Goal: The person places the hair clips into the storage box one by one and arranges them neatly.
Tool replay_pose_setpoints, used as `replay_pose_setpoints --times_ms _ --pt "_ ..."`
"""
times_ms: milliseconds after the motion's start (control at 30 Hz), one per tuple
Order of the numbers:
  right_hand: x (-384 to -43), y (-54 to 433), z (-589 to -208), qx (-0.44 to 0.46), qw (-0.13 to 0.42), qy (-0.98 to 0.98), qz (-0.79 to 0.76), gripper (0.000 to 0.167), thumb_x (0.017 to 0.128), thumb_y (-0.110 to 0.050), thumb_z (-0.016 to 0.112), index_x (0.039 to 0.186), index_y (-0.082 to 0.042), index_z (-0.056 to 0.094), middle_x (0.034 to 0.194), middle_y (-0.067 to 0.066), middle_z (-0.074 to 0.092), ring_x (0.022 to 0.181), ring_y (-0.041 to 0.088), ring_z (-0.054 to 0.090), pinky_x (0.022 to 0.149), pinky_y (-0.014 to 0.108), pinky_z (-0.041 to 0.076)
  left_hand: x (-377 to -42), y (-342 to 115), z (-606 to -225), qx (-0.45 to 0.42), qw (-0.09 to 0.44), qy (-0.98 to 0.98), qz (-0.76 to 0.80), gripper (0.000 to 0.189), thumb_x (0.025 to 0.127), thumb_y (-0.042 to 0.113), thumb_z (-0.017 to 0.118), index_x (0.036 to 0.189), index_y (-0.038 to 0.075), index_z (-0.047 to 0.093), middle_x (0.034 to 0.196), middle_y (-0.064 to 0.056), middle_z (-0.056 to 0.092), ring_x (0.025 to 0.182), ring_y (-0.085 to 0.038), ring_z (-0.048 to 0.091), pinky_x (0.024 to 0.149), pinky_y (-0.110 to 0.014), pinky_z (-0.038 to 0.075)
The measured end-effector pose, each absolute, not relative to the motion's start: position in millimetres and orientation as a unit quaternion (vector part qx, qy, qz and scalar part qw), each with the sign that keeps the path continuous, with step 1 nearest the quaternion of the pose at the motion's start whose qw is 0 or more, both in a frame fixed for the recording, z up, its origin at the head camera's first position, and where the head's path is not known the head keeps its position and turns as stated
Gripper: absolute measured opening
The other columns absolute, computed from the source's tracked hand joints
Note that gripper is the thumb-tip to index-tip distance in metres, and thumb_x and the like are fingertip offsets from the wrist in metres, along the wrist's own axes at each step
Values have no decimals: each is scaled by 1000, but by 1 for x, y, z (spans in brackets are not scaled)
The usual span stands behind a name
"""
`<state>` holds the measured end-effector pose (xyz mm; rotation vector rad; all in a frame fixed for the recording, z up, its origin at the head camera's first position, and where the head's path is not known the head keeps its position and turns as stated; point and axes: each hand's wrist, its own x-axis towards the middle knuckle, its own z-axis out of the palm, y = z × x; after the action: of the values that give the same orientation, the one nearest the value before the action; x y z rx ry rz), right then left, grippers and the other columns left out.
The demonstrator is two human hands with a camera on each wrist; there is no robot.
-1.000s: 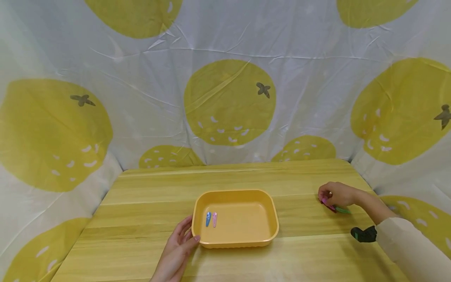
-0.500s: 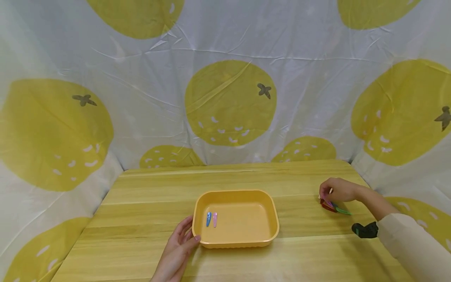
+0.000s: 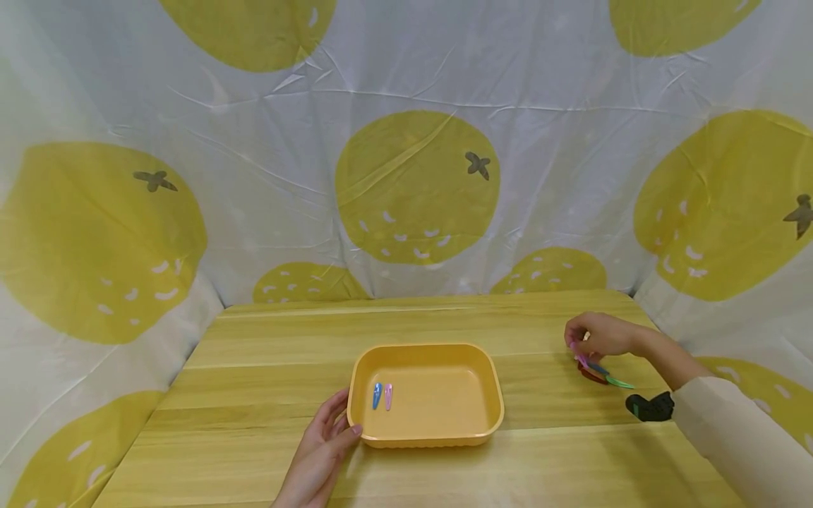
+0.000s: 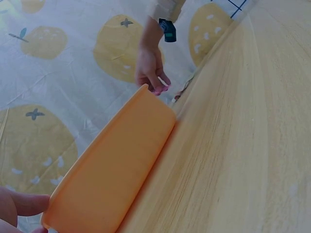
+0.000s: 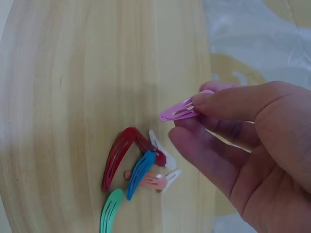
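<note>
My left hand (image 3: pixel 320 444) grips the left side of a yellow-orange plastic tray (image 3: pixel 432 442), thumb over the rim. Inside the tray lie a blue hair clip (image 3: pixel 377 396) and a light pink hair clip (image 3: pixel 389 396), side by side. At the far right, my right hand (image 3: pixel 603 336) pinches a pinkish-purple hair clip (image 5: pixel 181 109) between thumb and fingers, above the table. Below it sits a loose pile: red clips (image 5: pixel 116 158), a blue clip (image 5: pixel 141 172), a coral clip (image 5: pixel 152 181), white clips (image 5: pixel 170 161) and a green clip (image 5: pixel 112 208).
The wooden table (image 3: pixel 273 353) has a patterned cloth (image 3: pixel 413 70) hanging behind it and at both sides. A dark device (image 3: pixel 649 407) is worn at my right wrist. The tray stands between my left hand and the pile.
My right hand has lifted from the pile and shifted slightly left, carrying the pinkish-purple hair clip. More of the pile shows beneath it. The left hand and tray have stayed in place.
</note>
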<state>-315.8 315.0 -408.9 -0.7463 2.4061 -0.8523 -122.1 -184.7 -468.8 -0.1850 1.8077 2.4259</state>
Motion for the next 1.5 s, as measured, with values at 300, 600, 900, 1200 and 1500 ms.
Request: replay_pose_setpoints --times_ms 300,600,900,1200,1500 --pt "-318 302 -402 -299 218 880 -298 8 100 2 59 94 -2 63 76 8 62 61 23 55 54 31 52 -122 -184 -468 -64 52 598 797 75 96 -11 59 160 -1 22 165 -24 19 150 -45 22 108 -32 46" --pt "-316 283 -397 -305 214 876 -306 12 100 0 60 92 -8 64 76 9 63 67 29 61 64 38 56 -123 -183 -469 -65 55 596 799 76 96 -11 59 160 -1 21 165 -24 18 150 -45 21 107 -32 46" --pt "-316 269 -394 -292 216 877 -314 11 102 1 58 94 -5 63 83 10 63 75 31 66 71 36 60 -122 -183 -470 -68 58 597 797 76 96 -11 60 160 0 21 165 -23 18 150 -45 19 107 -31 46" --pt "-318 259 -391 -313 214 875 -300 13 102 1 59 93 -8 62 82 8 63 75 33 66 70 39 59 -122 -182 -469 -62 54 597 798 75 96 -10 61 160 -1 22 165 -24 19 150 -45 21 108 -31 46" --pt "-322 243 -391 -340 205 870 -294 15 101 2 59 92 -9 63 79 6 65 72 25 66 68 36 59 -123 -184 -471 -63 51 594 800 74 96 -12 59 160 -1 22 165 -24 19 150 -45 22 109 -33 45"
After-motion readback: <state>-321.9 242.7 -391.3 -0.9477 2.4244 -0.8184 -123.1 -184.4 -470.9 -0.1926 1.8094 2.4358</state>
